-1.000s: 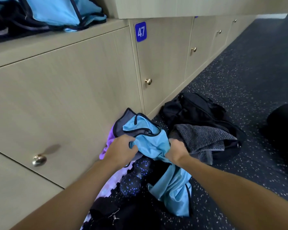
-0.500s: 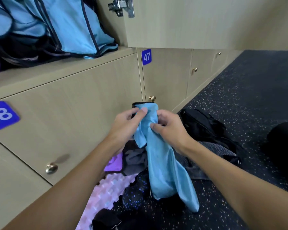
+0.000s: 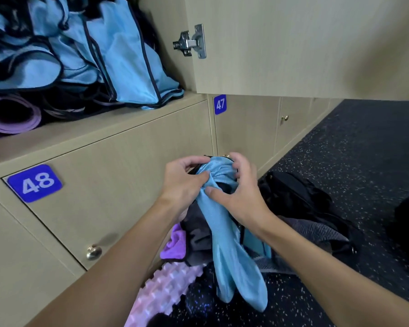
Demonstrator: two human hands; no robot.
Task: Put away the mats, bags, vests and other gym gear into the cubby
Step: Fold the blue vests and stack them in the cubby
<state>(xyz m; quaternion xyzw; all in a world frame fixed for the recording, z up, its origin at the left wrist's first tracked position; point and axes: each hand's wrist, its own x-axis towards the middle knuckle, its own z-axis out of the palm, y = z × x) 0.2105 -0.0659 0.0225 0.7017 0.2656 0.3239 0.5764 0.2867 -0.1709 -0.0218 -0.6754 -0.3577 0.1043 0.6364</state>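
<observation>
Partway done: the cubby (image 3: 109, 128) at ten o'clock already holds stacked vests (image 3: 128, 62) and a rolled purple mat (image 3: 12, 114). At centre, the left hand (image 3: 187, 182) and right hand (image 3: 239, 197) curl their fingers round a bunched blue vest (image 3: 224, 232). Not yet stowed: a pink foam roller (image 3: 165, 286) at six and a black bag (image 3: 300, 197) at three (a grey towel, possibly, beside it). The open door (image 3: 293, 43) overhangs at one

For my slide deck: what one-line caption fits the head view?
Left hand and right hand bunch a blue vest below the open cubby.
</observation>
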